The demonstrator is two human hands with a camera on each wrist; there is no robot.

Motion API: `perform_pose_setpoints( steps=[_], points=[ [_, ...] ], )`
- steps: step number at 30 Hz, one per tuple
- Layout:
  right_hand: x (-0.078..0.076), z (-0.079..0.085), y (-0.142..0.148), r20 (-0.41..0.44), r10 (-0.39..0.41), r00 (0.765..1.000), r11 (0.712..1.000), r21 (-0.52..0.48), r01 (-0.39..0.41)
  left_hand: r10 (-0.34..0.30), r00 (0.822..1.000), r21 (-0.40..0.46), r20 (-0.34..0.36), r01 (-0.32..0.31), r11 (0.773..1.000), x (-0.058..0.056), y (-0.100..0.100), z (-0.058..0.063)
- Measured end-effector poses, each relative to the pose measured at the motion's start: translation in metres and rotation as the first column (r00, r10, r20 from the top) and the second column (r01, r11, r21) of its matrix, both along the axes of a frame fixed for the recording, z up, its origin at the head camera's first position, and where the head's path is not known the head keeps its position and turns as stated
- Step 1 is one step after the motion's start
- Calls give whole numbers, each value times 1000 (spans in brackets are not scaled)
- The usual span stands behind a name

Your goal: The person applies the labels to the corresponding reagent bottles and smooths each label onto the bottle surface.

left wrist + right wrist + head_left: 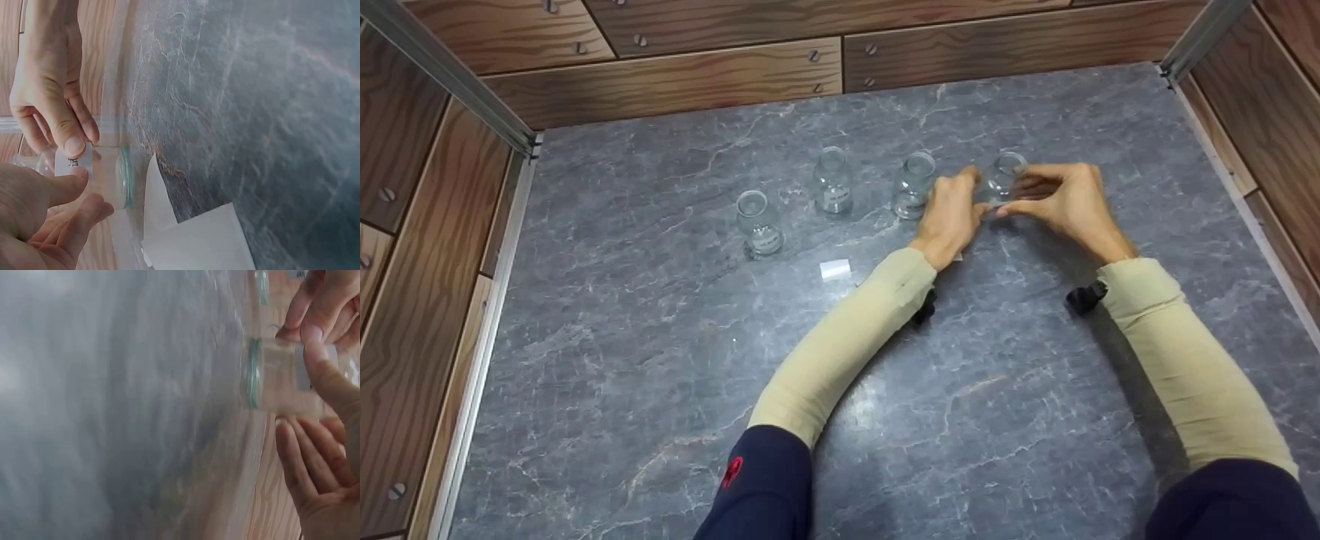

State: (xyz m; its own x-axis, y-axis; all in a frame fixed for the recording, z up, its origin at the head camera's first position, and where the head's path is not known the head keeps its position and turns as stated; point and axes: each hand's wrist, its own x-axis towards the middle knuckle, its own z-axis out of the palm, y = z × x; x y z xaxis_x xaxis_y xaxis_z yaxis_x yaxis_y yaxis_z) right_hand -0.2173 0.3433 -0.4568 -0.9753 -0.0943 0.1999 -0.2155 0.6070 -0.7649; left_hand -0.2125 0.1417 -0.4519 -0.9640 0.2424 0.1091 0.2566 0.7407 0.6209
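A clear glass bottle (1003, 178) stands upright at the right end of several similar ones, between both hands. My right hand (1072, 201) grips it from the right, its fingers round the far side and its thumb in front. From the left, my left hand (947, 219) holds the same bottle, with its thumb on the front. Under the two thumbs a small white label (74, 160) with dark characters lies against the glass. The right wrist view shows the label (302, 368) partly covered by the right thumb.
Left of the hands stand three more bottles: one (913, 186) near the left hand, a labelled one (832, 184) in the middle, and another labelled one (761, 229) farthest left. White paper (835, 270) lies on the grey marbled table (660, 337). Wood-patterned walls (697, 82) surround it.
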Motion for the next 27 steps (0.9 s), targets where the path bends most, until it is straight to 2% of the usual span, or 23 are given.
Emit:
perform_pose_setpoints(
  steps=[9,21,27],
  points=[
    [-7,3,14,23,77,997,997,10,-78,-12,1000,-16,-4,12,1000,0,2,1],
    [-5,-8,12,-115,154,981,987,-36,-159,-6,1000,-11,17,7,1000,-1,3,1],
    [-5,-7,14,-97,167,981,985,-29,-171,-5,999,6,37,4,1000,-2,2,0]
  ],
)
